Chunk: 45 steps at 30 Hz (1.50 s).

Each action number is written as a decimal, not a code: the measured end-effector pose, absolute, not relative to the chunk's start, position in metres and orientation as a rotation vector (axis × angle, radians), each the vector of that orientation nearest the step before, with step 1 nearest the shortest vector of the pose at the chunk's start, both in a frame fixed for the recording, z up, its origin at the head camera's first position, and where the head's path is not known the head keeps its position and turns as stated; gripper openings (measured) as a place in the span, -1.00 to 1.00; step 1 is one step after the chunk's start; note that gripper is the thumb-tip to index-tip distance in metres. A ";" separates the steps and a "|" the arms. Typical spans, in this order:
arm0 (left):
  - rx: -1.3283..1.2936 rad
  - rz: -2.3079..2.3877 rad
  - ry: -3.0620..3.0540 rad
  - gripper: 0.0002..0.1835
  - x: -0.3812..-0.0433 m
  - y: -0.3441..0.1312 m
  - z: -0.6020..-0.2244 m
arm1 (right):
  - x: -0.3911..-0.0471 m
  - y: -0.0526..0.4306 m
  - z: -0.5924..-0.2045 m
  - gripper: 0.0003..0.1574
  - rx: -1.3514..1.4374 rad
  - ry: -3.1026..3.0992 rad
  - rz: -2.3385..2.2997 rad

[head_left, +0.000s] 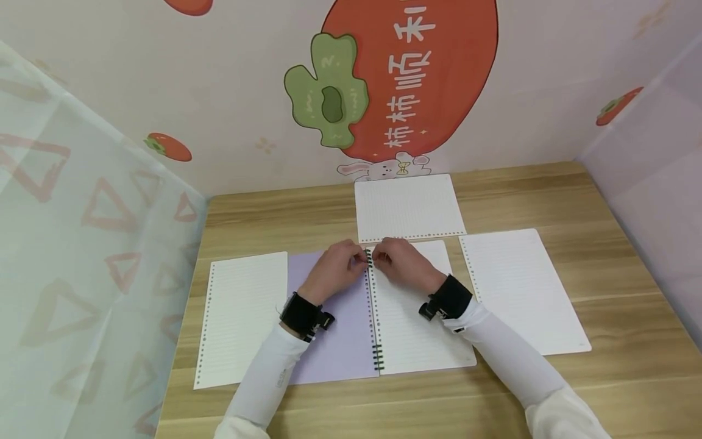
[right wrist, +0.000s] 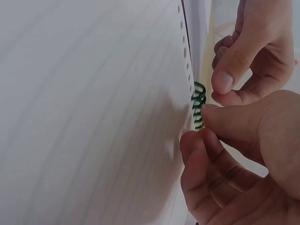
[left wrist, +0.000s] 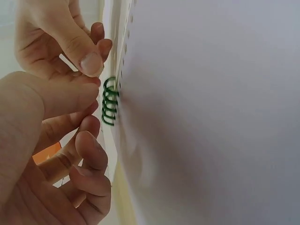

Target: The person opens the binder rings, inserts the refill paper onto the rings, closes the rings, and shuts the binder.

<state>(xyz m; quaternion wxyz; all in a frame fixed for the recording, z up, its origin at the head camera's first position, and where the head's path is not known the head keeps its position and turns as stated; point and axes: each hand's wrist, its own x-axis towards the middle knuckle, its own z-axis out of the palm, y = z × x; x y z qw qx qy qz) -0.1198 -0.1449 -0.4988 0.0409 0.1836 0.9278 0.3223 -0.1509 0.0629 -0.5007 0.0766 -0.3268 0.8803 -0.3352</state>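
Pinching far green coil (left wrist: 110,103) with left hand (head_left: 334,271) and right hand (head_left: 404,263), between lilac cover (head_left: 336,344) and lined page (head_left: 419,332) (punched sheets (head_left: 512,283) on three sides), atop wooden table (head_left: 439,408).

Serves as a wood-grained counter (head_left: 592,256); bears, left to right, a white leaf (head_left: 247,305), a purple sheet (head_left: 340,347), a lined page (head_left: 417,347) and a ruled paper (head_left: 521,292), plus a far sheet (head_left: 408,207).
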 end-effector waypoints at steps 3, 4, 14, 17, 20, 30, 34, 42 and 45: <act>0.565 0.967 2.849 -0.95 -0.116 -0.142 -0.500 | -0.146 0.061 -0.501 -0.85 -1.006 2.631 -1.034; 0.564 0.954 2.856 -0.94 -0.116 -0.141 -0.500 | -0.144 0.060 -0.502 -0.86 -1.009 2.629 -1.044; 0.498 0.795 2.942 -0.91 -0.113 -0.133 -0.499 | -0.141 0.056 -0.504 -0.89 -0.885 2.660 -1.025; 0.468 0.746 2.955 -0.91 -0.115 -0.129 -0.498 | -0.141 0.056 -0.506 -0.89 -0.852 2.676 -1.029; 0.424 0.701 2.962 -0.90 -0.114 -0.125 -0.496 | -0.141 0.056 -0.507 -0.90 -0.819 2.685 -1.037; 0.306 0.723 2.967 -0.90 -0.111 -0.119 -0.493 | -0.143 0.056 -0.509 -0.96 -0.807 2.690 -1.047; 0.275 0.768 2.985 -0.93 -0.108 -0.119 -0.496 | -0.142 0.055 -0.508 -0.96 -0.800 2.689 -1.062; 0.225 0.888 2.986 -0.94 -0.105 -0.120 -0.502 | -0.140 0.051 -0.503 -0.93 -0.770 2.711 -0.994; 0.213 0.906 2.989 -0.95 -0.103 -0.120 -0.503 | -0.139 0.050 -0.504 -0.93 -0.762 2.724 -0.979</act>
